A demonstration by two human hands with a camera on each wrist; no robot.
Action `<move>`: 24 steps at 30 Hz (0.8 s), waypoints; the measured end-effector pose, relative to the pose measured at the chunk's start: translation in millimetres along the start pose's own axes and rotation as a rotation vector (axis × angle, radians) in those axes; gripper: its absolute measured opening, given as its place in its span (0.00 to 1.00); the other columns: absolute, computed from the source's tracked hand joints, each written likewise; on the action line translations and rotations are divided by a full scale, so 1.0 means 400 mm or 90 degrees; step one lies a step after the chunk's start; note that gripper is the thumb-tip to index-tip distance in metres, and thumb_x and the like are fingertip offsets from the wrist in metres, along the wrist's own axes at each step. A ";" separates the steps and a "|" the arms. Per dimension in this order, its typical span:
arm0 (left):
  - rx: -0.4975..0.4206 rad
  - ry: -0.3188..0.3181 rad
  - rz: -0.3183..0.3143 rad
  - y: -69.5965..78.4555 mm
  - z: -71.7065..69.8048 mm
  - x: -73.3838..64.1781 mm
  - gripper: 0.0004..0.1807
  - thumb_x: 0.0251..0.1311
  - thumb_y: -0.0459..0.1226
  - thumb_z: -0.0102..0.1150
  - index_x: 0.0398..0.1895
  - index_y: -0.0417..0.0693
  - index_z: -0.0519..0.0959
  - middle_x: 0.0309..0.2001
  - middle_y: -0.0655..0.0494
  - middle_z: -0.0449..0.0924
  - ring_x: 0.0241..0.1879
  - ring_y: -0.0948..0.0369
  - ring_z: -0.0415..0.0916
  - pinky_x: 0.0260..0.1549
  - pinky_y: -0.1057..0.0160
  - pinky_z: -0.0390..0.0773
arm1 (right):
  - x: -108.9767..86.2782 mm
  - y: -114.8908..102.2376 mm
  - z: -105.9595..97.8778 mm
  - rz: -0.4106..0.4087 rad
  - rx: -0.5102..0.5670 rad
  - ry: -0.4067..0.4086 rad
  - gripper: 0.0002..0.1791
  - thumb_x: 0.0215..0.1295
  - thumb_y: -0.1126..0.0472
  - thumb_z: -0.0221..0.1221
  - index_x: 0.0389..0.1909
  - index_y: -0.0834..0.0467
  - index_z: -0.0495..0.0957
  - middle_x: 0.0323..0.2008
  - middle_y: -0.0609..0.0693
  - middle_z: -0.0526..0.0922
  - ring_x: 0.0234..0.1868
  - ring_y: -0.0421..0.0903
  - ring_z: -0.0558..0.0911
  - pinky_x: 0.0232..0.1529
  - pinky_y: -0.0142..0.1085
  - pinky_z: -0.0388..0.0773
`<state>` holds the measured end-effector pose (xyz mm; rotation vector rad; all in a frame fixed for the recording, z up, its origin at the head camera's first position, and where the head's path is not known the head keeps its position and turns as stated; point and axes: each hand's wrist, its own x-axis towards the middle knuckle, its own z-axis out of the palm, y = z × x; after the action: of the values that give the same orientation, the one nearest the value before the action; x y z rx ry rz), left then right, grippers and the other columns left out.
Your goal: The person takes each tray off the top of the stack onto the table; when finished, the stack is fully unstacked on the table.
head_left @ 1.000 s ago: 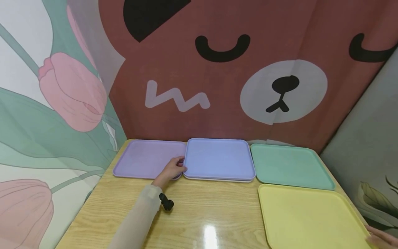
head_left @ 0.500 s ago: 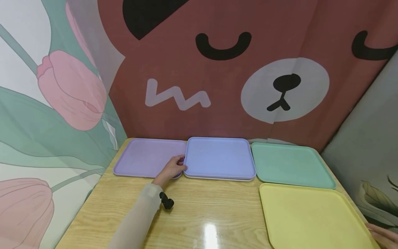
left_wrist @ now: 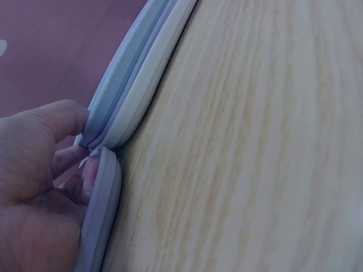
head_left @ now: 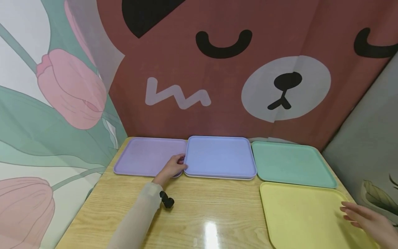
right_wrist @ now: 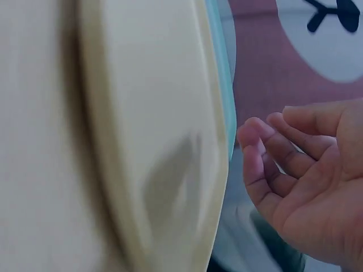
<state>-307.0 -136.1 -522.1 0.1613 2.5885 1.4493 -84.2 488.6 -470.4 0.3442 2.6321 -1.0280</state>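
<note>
My left hand (head_left: pixel 172 167) is at the near left corner of a periwinkle-blue tray (head_left: pixel 221 155), pinching its rim. In the left wrist view the thumb (left_wrist: pixel 72 116) lies on the top rim and a finger reaches under it. Beneath the blue tray shows the edge of a white tray (left_wrist: pixel 133 110). A purple tray (head_left: pixel 149 155) lies to the left, partly under this hand. My right hand (head_left: pixel 368 221) is raised over the right side of a yellow tray (head_left: pixel 304 216), its fingers loosely bent and holding nothing.
A green tray (head_left: pixel 292 164) lies behind the yellow one, at the back right of the wooden table (head_left: pixel 199 207). A bear-print curtain (head_left: pixel 224 79) hangs behind the trays. A black device (head_left: pixel 167 200) is on the left wrist.
My right hand has lifted from the yellow tray's right edge and moved up and inward over the tray. My left hand stays at the blue tray's corner. The view has tilted slightly.
</note>
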 end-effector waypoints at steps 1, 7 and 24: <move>0.001 0.001 -0.002 0.001 0.000 -0.001 0.35 0.62 0.34 0.65 0.72 0.37 0.67 0.65 0.40 0.72 0.61 0.47 0.72 0.65 0.49 0.70 | 0.003 -0.019 0.005 -0.015 0.006 0.004 0.40 0.82 0.45 0.41 0.70 0.81 0.53 0.58 0.68 0.79 0.39 0.32 0.84 0.44 0.44 0.84; 0.005 0.007 0.000 0.006 -0.002 -0.005 0.35 0.61 0.34 0.65 0.72 0.37 0.68 0.64 0.40 0.72 0.61 0.47 0.72 0.65 0.49 0.70 | 0.035 -0.116 0.033 -0.111 0.037 0.000 0.34 0.81 0.48 0.46 0.72 0.73 0.61 0.49 0.25 0.77 0.42 0.22 0.77 0.42 0.34 0.80; 0.010 0.005 0.029 0.010 -0.004 -0.012 0.35 0.60 0.35 0.66 0.70 0.34 0.69 0.61 0.38 0.73 0.57 0.48 0.74 0.62 0.51 0.73 | 0.158 -0.340 0.142 -0.222 0.064 -0.036 0.34 0.79 0.51 0.52 0.73 0.70 0.61 0.65 0.70 0.73 0.55 0.57 0.82 0.52 0.48 0.81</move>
<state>-302.7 -136.2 -517.3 0.2178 2.6203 1.4471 -176.7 359.3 -448.6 -0.1288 2.6512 -1.2580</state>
